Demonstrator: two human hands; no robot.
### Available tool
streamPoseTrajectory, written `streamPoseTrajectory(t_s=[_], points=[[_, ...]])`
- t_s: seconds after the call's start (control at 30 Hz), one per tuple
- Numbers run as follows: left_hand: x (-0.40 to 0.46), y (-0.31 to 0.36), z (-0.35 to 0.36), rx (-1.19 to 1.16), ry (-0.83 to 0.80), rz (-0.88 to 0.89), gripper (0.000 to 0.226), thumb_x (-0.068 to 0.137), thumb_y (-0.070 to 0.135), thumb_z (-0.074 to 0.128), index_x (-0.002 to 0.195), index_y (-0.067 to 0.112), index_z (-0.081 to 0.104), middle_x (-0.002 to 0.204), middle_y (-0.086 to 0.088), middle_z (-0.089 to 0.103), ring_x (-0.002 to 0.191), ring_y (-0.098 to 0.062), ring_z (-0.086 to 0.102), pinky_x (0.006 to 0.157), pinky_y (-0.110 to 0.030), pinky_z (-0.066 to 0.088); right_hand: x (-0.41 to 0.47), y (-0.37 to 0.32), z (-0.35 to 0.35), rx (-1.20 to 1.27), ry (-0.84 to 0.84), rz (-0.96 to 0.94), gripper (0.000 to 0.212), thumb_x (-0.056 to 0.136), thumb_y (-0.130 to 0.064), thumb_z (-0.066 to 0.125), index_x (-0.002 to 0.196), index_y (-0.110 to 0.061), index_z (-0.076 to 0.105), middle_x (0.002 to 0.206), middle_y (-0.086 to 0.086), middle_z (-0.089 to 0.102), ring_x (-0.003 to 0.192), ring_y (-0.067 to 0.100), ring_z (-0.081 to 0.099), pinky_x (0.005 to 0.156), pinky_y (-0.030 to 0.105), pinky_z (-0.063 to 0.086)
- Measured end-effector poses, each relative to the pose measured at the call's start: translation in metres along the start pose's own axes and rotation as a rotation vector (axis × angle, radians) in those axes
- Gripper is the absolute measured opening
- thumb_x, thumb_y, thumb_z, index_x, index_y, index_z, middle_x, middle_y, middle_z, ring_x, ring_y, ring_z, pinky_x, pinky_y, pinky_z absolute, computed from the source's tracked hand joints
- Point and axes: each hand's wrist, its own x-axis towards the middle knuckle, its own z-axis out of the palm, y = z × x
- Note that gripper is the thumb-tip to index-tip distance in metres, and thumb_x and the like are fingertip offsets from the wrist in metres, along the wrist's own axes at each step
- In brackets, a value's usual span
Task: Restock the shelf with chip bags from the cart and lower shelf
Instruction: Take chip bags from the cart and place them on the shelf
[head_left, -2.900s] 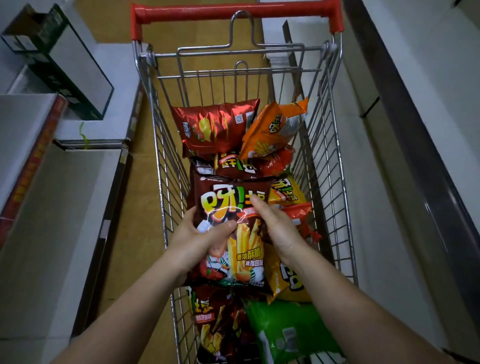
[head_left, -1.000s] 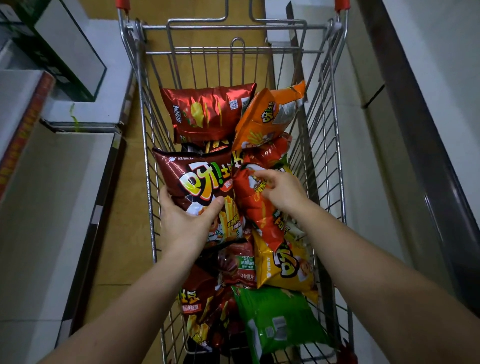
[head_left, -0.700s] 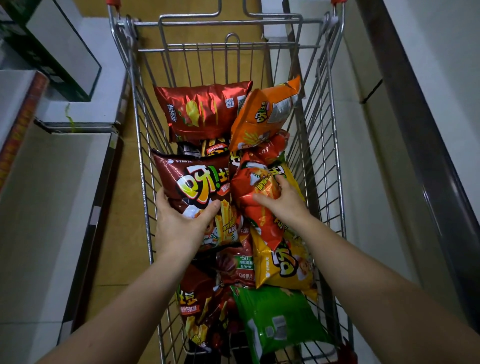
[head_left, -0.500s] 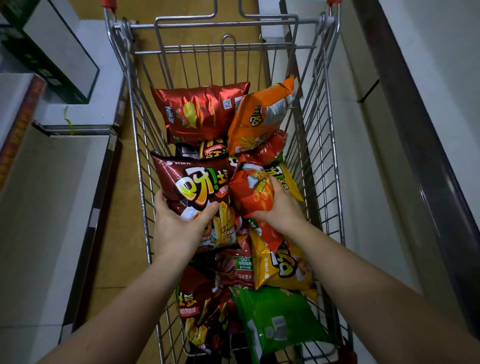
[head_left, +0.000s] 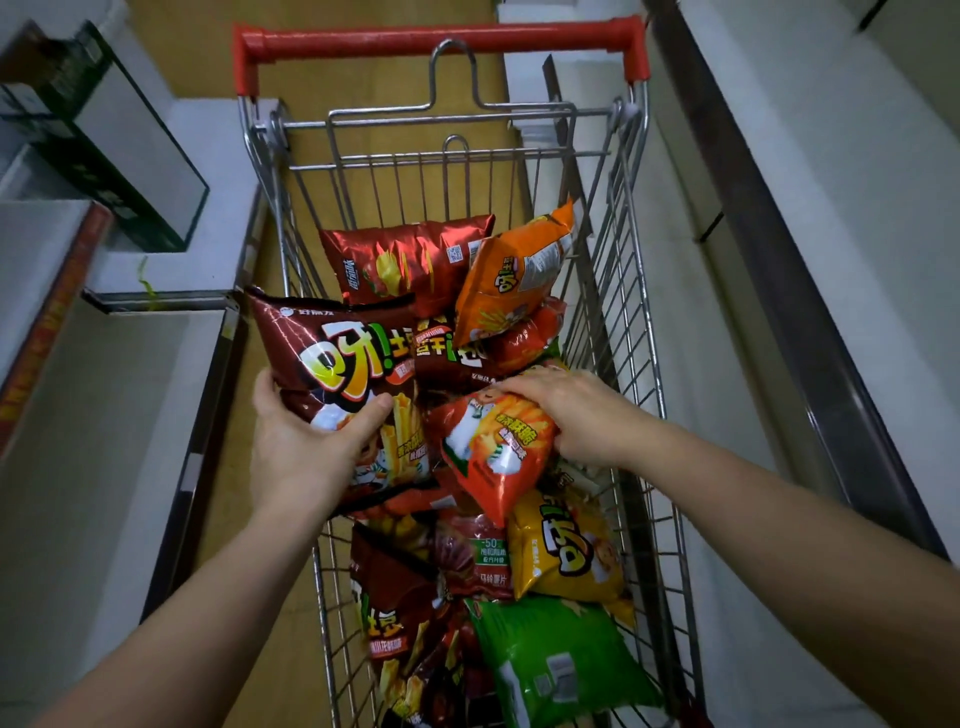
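A wire shopping cart (head_left: 636, 322) with a red handle holds several chip bags. My left hand (head_left: 306, 447) grips a dark brown chip bag (head_left: 337, 358), lifted over the cart's left side. My right hand (head_left: 576, 421) grips a red-orange chip bag (head_left: 488, 457) above the pile in the cart's middle. Still lying in the cart are a shiny red bag (head_left: 400, 265), an orange bag (head_left: 514, 270), a yellow bag (head_left: 571, 551) and a green bag (head_left: 556, 660).
A grey lower shelf (head_left: 93, 441) with a dark metal edge runs along the left of the cart. A glass-sided dark box (head_left: 119, 150) stands at the far left. A white shelf unit with a metal rail (head_left: 810, 291) lines the right. The floor is tan.
Both hands have lifted their bags higher out of the pile. The brown bag has shifted left over the cart's side. The red-orange bag has turned in my right hand.
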Motion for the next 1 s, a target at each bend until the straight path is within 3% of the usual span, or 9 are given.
streamPoseTrajectory(t_s=[0.1,0.2,0.43,0.53,0.6,0.7,0.77,0.87,1.0], points=[[0.001,0.006,-0.007,0.054,-0.012,0.026,0.110,0.050,0.062,0.082,0.141,0.026,0.031,0.132,0.001,0.055,0.119,-0.023,0.055,0.096,-0.052,0.047,0.000,-0.008,-0.014,-0.308,-0.026,-0.223,0.072,0.087,-0.007,0.056,0.147,-0.031,0.024,0.156,-0.008,0.020,0.146,0.013,0.004,0.115,0.040,-0.003],[-0.001,0.003,-0.007,0.115,-0.067,0.031,0.103,0.061,0.049,0.081,0.145,0.022,0.026,0.137,-0.002,0.051,0.123,-0.025,0.051,0.097,-0.047,0.045,0.003,-0.012,-0.010,-0.489,-0.003,-0.270,0.073,0.089,-0.004,0.052,0.148,-0.033,0.021,0.159,-0.001,0.001,0.146,0.019,-0.008,0.114,0.050,-0.007],[-0.006,-0.006,0.013,0.150,-0.170,-0.037,0.098,0.067,0.043,0.081,0.145,0.022,0.025,0.136,-0.002,0.051,0.122,-0.026,0.051,0.092,-0.038,0.043,0.009,0.020,0.044,-0.144,-0.135,-0.019,0.079,0.089,0.001,0.051,0.150,-0.027,0.010,0.157,-0.001,0.017,0.143,0.016,0.017,0.114,0.024,0.008],[-0.004,-0.004,0.019,0.162,-0.193,-0.016,0.098,0.066,0.045,0.081,0.144,0.022,0.027,0.135,0.000,0.052,0.120,-0.024,0.052,0.091,-0.036,0.043,0.007,0.032,0.051,-0.118,-0.068,0.049,0.087,0.087,-0.005,0.061,0.150,-0.028,0.005,0.158,-0.001,0.012,0.144,0.014,0.014,0.116,0.033,0.003],[-0.003,-0.002,0.022,0.180,-0.223,0.001,0.097,0.065,0.046,0.081,0.143,0.023,0.028,0.134,0.001,0.054,0.119,-0.022,0.053,0.091,-0.036,0.044,0.006,0.028,0.054,-0.080,0.084,0.260,0.081,0.089,-0.011,0.058,0.150,-0.027,0.007,0.158,0.003,0.009,0.143,0.021,0.017,0.116,0.043,0.010],[-0.004,0.003,0.025,0.188,-0.257,-0.004,0.096,0.067,0.044,0.081,0.144,0.021,0.027,0.131,0.000,0.056,0.116,-0.022,0.055,0.086,-0.032,0.043,0.005,0.017,0.055,0.373,0.342,0.637,0.054,0.097,-0.021,0.044,0.147,-0.020,0.025,0.145,0.015,0.035,0.129,0.032,0.039,0.104,0.042,0.035],[-0.002,0.006,0.027,0.183,-0.253,-0.007,0.095,0.067,0.044,0.081,0.143,0.021,0.028,0.131,0.000,0.056,0.116,-0.022,0.056,0.085,-0.032,0.043,0.009,0.013,0.059,0.807,0.347,0.822,0.044,0.100,-0.031,0.037,0.141,-0.017,0.036,0.132,0.015,0.050,0.116,0.032,0.052,0.097,0.038,0.042],[0.004,0.008,0.033,0.183,-0.251,-0.010,0.095,0.066,0.045,0.081,0.142,0.021,0.029,0.131,0.000,0.055,0.116,-0.023,0.056,0.089,-0.034,0.045,0.016,0.011,0.059,1.383,0.247,0.944,0.058,0.088,-0.054,0.051,0.131,-0.016,0.046,0.116,0.013,0.063,0.097,0.030,0.064,0.082,0.039,0.054],[0.014,0.010,0.042,0.207,-0.247,-0.021,0.096,0.065,0.049,0.080,0.142,0.022,0.029,0.133,-0.002,0.054,0.118,-0.026,0.054,0.096,-0.042,0.046,0.020,0.009,0.059,1.570,0.148,0.950,0.055,0.077,-0.031,0.075,0.123,-0.008,0.054,0.111,0.014,0.067,0.079,0.025,0.066,0.061,0.035,0.053]])
